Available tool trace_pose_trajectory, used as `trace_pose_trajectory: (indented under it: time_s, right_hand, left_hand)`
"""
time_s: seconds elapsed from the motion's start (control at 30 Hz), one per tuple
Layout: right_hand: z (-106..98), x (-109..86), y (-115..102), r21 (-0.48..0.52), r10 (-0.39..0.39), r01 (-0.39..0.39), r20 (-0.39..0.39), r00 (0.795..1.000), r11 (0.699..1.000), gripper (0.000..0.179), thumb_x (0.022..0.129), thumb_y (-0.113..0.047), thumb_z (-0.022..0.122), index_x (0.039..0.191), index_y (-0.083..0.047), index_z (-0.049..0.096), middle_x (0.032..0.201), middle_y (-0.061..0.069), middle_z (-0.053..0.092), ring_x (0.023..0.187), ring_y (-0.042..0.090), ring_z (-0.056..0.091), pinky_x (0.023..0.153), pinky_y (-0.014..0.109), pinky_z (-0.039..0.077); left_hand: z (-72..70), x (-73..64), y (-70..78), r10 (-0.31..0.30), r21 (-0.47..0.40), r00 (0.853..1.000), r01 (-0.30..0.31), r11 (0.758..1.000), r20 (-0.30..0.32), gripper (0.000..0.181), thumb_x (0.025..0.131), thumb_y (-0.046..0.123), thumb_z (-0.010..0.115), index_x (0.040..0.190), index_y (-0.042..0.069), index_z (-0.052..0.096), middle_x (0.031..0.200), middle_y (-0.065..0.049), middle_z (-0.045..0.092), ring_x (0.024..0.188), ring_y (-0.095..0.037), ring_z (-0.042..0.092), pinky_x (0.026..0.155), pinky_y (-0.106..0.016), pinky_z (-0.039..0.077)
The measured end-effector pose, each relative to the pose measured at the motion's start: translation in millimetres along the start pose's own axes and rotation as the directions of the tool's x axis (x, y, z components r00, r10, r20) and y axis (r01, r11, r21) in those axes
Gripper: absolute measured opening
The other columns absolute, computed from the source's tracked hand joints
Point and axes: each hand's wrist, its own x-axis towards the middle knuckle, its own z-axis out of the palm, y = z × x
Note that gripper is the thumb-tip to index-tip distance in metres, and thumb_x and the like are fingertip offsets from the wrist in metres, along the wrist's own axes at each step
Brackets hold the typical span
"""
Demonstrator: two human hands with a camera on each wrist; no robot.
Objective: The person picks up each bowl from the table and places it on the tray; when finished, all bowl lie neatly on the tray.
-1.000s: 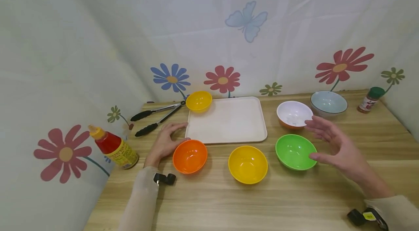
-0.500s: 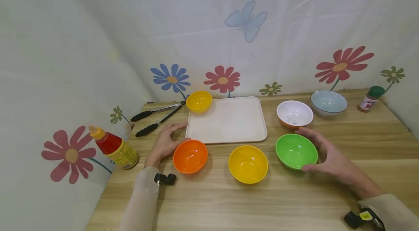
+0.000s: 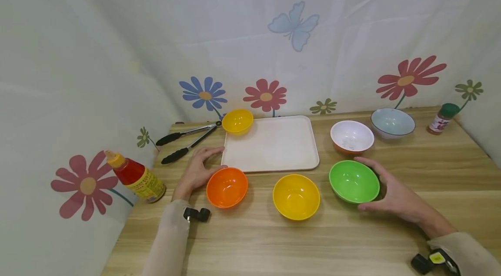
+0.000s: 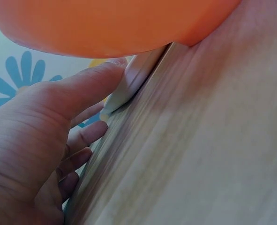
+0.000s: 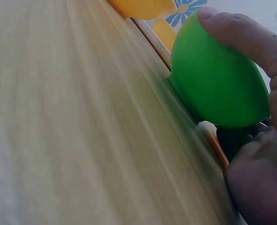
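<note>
A green bowl [image 3: 354, 181] stands upright on the wooden table, and my right hand [image 3: 399, 195] holds its right side. In the right wrist view the thumb [image 5: 236, 28] lies on the green bowl's outer wall, with the other fingers curled at its far side. My left hand [image 3: 198, 171] rests loosely between the orange bowl [image 3: 227, 187] and the left end of a white tray [image 3: 274, 145]. The left wrist view puts its thumb [image 4: 93, 86] just under the orange bowl's rim, with nothing gripped. Between the two hands sits a yellow bowl [image 3: 296, 197].
Another yellow bowl [image 3: 237, 122] overlaps the tray's far left corner, beside black-handled tongs [image 3: 192, 139]. A red sauce bottle [image 3: 137, 176] stands at left. Behind the green bowl are a white-lined bowl [image 3: 352, 137], a pale blue bowl [image 3: 392, 123] and a spice jar [image 3: 443, 118].
My right hand has moved left and in toward the green bowl, its thumb and fingers coming around the bowl's side. The left hand and the other bowls stay where they were.
</note>
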Motion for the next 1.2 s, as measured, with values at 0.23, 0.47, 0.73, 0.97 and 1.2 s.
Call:
trace_pose_trajectory:
  time_s: [0.23,0.47,0.73,0.97,1.2]
  right_hand:
    - [0,-0.2,1,0.006,0.016,-0.016,-0.027,0.999,1.0,0.114,0.073,0.004,0.098,0.169,-0.009,0.038,0.154,-0.009,0.055,0.133,-0.002,0.053,0.11,0.007,0.033]
    - [-1,0.9,0,0.015,0.007,-0.006,-0.066,0.998,1.0,0.114,0.073,0.008,0.097,0.169,-0.009,0.039,0.156,-0.012,0.054,0.135,-0.002,0.051,0.111,0.007,0.032]
    - [-3,5.8,-11,0.037,0.035,-0.031,-0.108,0.994,0.999,0.113,0.075,0.01,0.095,0.17,-0.014,0.039,0.158,-0.004,0.052,0.138,0.003,0.049,0.11,0.008,0.033]
    - [-11,26.7,-26,0.029,-0.044,0.049,-0.15,0.988,0.998,0.113,0.073,0.017,0.093,0.169,-0.009,0.04,0.157,-0.006,0.051,0.137,0.004,0.049,0.109,0.008,0.038]
    - [-28,48.2,-42,0.021,-0.101,0.107,-0.185,0.977,0.994,0.11,0.073,0.023,0.09,0.168,-0.004,0.042,0.159,-0.007,0.051,0.139,0.006,0.049,0.108,0.009,0.042]
  left_hand:
    - [-0.5,1.6,-2.6,-0.001,0.011,1.0,0.001,1.0,0.01,0.068,0.095,0.039,0.09,0.158,0.034,0.064,0.156,-0.008,0.06,0.152,-0.037,0.043,0.127,-0.074,0.031]
    - [-4.2,3.1,1.2,0.003,-0.005,1.0,-0.003,1.0,0.011,0.067,0.094,0.04,0.091,0.157,0.034,0.066,0.156,-0.007,0.061,0.152,-0.037,0.043,0.127,-0.074,0.031]
    - [-1.0,2.0,-1.8,0.012,0.004,1.0,-0.012,1.0,0.015,0.067,0.095,0.039,0.09,0.157,0.033,0.065,0.156,-0.007,0.061,0.151,-0.037,0.044,0.127,-0.074,0.032]
    - [0.0,0.2,0.5,-0.004,-0.004,1.0,0.004,1.0,0.005,0.068,0.094,0.036,0.092,0.157,0.033,0.066,0.156,-0.008,0.061,0.151,-0.038,0.044,0.127,-0.074,0.031]
    - [-1.5,0.4,0.7,0.0,-0.005,1.0,0.0,1.0,0.009,0.067,0.094,0.037,0.092,0.156,0.034,0.066,0.155,-0.007,0.062,0.15,-0.037,0.044,0.127,-0.072,0.032]
